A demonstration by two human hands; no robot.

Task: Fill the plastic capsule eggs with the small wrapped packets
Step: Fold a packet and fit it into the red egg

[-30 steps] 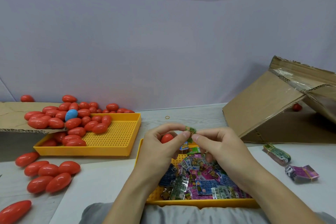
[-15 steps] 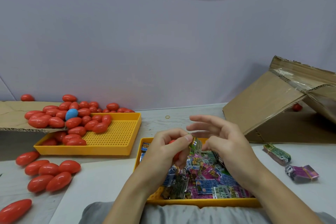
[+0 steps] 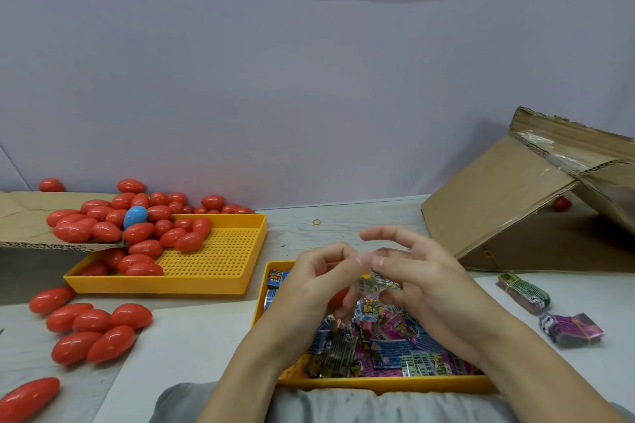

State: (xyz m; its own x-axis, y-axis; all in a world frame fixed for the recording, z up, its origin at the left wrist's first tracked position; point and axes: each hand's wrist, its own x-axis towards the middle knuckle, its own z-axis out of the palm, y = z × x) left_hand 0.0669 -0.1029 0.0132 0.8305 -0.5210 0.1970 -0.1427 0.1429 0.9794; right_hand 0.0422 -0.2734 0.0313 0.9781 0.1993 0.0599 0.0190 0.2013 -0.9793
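While the left hand (image 3: 311, 280) cups a smooth red egg (image 3: 338, 297), right-hand fingers (image 3: 388, 264) pinch a crinkly packet (image 3: 372, 285).

Both forearms reached up from the near edge and met above the yellow tray (image 3: 385, 385) of packets. The left hand (image 3: 312, 281) had its fingers curled, a red egg (image 3: 338, 297) tucked in the palm, thumb and forefinger pinching a small packet (image 3: 372, 283). The right hand (image 3: 422, 281) pinched the same packet from the other side, its remaining fingers spread and lifted toward the tray's far rim.
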